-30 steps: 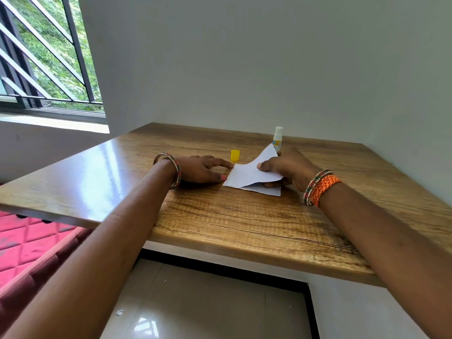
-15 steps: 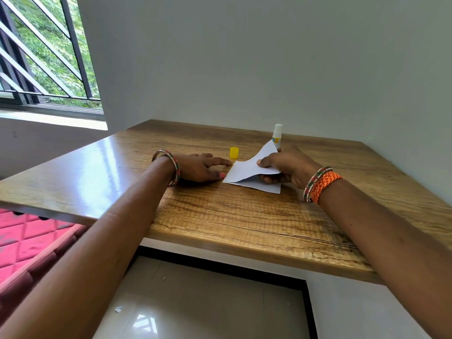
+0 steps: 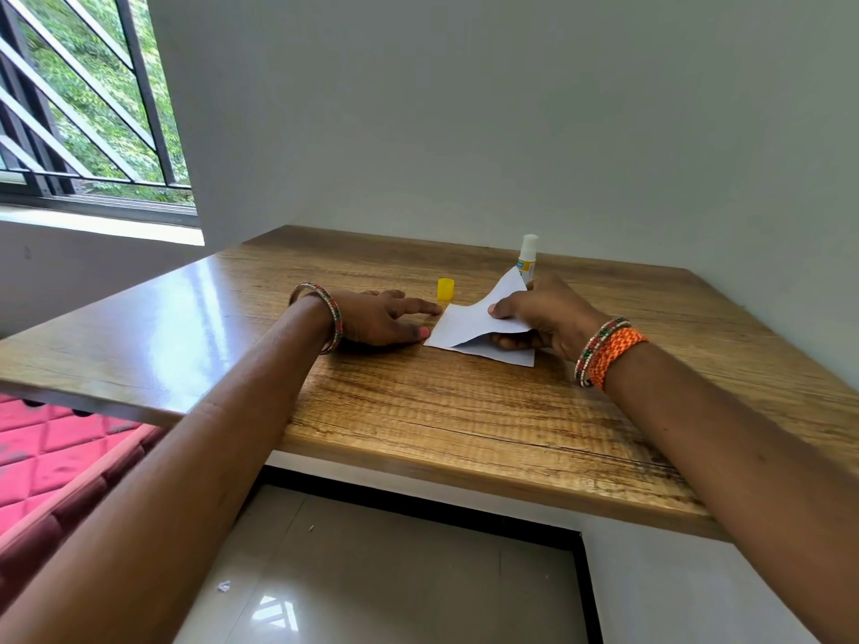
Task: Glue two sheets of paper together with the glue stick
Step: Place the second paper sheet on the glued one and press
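Two small white sheets lie at the middle of the wooden table [image 3: 418, 411]. The lower sheet [image 3: 506, 356] is flat on the wood. My right hand [image 3: 544, 318] pinches the upper sheet [image 3: 469, 318] and holds its right side lifted and curled, thumb on top. My left hand [image 3: 381, 320] rests flat on the table, its fingertips touching the left edge of the sheets. The uncapped glue stick [image 3: 527, 255] stands upright just behind my right hand. Its yellow cap [image 3: 445, 289] stands apart, behind my left fingers.
A grey wall closes the table's far and right sides. A barred window [image 3: 83, 109] is at the upper left. A red quilted mattress [image 3: 42, 457] lies below the table's left edge, and tiled floor [image 3: 372, 574] shows beneath the front edge.
My right hand has lowered the lifted sheet slightly toward the lower one. My left hand has stayed at the sheets' left edge. The view has shifted a little.
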A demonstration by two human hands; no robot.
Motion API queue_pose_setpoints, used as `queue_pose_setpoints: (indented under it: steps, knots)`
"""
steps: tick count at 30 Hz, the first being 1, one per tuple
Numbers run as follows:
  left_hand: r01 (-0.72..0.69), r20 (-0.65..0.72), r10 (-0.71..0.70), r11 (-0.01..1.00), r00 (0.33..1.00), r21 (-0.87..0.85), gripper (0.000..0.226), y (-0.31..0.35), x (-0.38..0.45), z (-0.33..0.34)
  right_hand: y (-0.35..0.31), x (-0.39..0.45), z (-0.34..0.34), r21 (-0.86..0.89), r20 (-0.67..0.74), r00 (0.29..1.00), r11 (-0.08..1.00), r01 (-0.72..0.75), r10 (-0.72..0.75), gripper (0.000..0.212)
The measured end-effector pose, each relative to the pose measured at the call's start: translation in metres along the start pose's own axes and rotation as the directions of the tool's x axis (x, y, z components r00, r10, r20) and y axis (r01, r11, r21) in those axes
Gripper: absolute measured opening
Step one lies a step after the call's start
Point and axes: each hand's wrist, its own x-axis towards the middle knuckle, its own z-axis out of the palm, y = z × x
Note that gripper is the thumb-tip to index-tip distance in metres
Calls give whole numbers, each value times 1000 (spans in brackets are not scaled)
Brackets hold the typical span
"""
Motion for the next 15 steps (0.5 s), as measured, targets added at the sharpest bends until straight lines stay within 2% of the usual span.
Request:
queue_pose_setpoints:
  steps: [15]
  knots:
    - [25, 15, -25, 1000, 1000, -4, 50, 3, 1, 0, 0, 0, 2, -60, -12, 1000, 998, 15, -16, 55]
